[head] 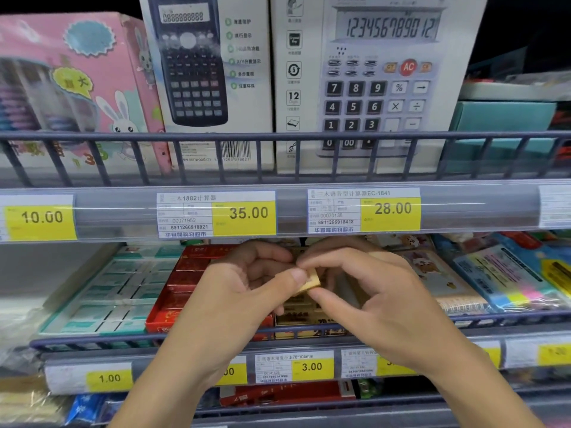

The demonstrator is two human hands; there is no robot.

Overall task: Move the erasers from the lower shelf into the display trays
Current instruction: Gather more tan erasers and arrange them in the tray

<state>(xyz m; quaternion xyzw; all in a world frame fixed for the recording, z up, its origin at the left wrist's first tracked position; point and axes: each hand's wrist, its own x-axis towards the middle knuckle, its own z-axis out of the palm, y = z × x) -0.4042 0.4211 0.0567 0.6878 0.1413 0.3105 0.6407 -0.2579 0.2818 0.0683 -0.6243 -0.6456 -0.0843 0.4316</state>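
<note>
Both hands meeting mid-frame over the middle shelf, pinching one small tan eraser [310, 282] between them. Left hand [247, 282] gripping it with thumb on the near face, fingers curled behind; right hand [367, 291] pinching its right end between thumb and forefinger. Eraser sitting right at the fingertips, hovering just above the gold tray [301, 313], not touching it as far as can be told.

Three display trays lying side by side behind the wire rail [92, 343]: teal tray [102, 295] on the left holding rows of white-and-teal erasers, red tray [182, 282] in the middle, gold tray on the right. Exact eraser count per tray not readable; hands hiding most of the gold tray and the right part of the red one.

Two calculator boxes standing on the upper shelf: dark scientific one [210, 72], grey desk one [377, 78]. Pink rabbit box [77, 81] beside them, cut off at the left edge. Price tags showing 10.00, 35.00 [247, 213], 28.00 [392, 208] above; 1.00 and 3.00 [312, 366] below, two more partly blocked by the arms.

Lower shelf mostly cut off at the bottom; red packs [287, 393] showing there, contents blurred.
</note>
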